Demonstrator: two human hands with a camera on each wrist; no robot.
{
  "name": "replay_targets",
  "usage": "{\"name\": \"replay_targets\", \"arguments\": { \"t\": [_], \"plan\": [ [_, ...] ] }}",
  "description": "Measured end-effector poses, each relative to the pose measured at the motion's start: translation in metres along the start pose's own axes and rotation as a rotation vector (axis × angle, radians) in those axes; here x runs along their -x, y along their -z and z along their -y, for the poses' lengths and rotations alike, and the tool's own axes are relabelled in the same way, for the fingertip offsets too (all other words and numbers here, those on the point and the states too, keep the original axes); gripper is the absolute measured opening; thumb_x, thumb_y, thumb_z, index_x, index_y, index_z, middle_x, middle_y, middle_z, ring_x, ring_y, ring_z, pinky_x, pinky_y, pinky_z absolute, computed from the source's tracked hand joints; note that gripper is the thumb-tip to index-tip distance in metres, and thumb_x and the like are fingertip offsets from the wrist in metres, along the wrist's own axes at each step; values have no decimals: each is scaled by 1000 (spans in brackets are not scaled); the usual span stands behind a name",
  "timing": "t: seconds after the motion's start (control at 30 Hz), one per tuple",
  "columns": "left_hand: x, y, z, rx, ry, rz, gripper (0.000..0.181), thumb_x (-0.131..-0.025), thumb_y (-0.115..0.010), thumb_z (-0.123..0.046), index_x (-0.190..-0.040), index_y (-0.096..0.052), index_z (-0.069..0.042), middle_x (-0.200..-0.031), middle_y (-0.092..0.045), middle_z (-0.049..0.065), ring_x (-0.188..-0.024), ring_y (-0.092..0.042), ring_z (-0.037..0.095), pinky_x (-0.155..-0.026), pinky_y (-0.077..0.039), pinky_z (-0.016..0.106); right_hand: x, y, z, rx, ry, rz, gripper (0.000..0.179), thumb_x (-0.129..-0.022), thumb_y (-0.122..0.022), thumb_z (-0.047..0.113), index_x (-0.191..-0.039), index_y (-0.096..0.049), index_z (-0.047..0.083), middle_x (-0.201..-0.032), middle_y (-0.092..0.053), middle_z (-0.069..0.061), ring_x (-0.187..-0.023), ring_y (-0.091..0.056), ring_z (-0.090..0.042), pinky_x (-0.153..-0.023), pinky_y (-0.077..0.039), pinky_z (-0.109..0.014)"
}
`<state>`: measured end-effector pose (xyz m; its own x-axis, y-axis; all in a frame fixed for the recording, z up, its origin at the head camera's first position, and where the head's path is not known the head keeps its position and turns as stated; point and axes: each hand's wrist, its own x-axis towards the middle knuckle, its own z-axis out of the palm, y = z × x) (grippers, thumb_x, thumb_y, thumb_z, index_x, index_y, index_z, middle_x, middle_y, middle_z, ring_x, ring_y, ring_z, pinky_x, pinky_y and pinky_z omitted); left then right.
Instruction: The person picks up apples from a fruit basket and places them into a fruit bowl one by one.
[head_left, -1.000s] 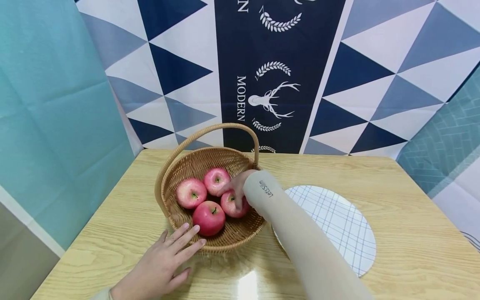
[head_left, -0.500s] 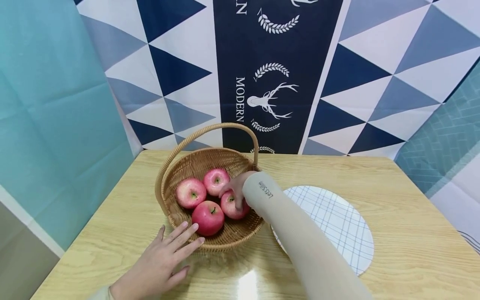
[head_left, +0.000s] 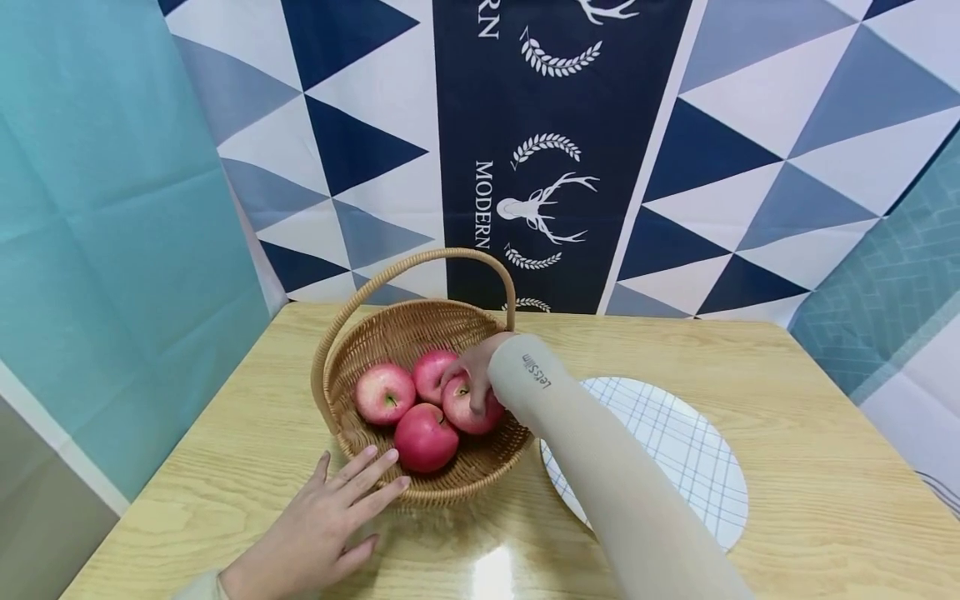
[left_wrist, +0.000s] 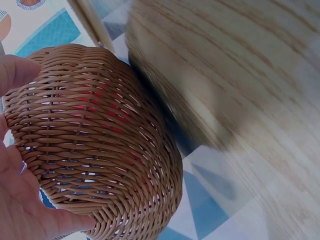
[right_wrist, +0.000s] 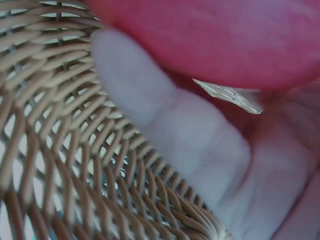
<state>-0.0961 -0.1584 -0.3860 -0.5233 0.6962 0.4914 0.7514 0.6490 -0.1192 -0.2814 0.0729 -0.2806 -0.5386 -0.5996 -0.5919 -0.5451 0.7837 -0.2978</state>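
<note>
My right hand is curling its fingers round the rightmost red apple inside the wicker basket; my left hand, fingers spread flat, is bracing the basket's near wall, probably steadying it.

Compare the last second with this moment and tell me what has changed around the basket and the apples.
The right hand, its grip closed on the right-hand apple, has raised it slightly, so it now overlaps the rear apple. The other two apples keep their places in the basket. The left hand stays flat, fingers against the basket's near wall. The checked plate has not moved on the table.
</note>
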Motion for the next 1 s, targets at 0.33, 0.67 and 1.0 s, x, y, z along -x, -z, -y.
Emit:
{"name": "replay_targets", "arguments": {
  "t": [0.33, 0.67, 1.0],
  "plan": [
    [-1, 2, 2, -11, 11, -12, 72, -66, -76, -26, -133, -54, -14, -141, -47, 12, -145, -2, 10, -72, -44, 70, 11, 17, 6, -138, 27, 88, 66, -70, -73, 3, -132, -55, 18, -119, -49, -3, -107, -43, -16, -80, -44, -24],
    [-2, 0, 1, 1, -1, -8, 73, -66, -76, -24, -134, -54, -15, -141, -47, 11, -138, -31, 22, -71, -44, 70, 33, 22, 5, -172, -63, 28, 68, -67, -73, 4, -130, -56, 23, -120, -48, -4, -109, -43, -20, -76, -47, -27],
    [-3, 1, 1, -7, 8, 9, 71, -67, -76, -24, -134, -54, -16, -143, -45, 10, -133, -38, 27, -72, -41, 73, 54, 40, 10, -239, -97, -22, 76, -65, -70, -1, -136, -50, 19, -124, -46, -6, -110, -42, -21, -74, -48, -27]
  ]
}}
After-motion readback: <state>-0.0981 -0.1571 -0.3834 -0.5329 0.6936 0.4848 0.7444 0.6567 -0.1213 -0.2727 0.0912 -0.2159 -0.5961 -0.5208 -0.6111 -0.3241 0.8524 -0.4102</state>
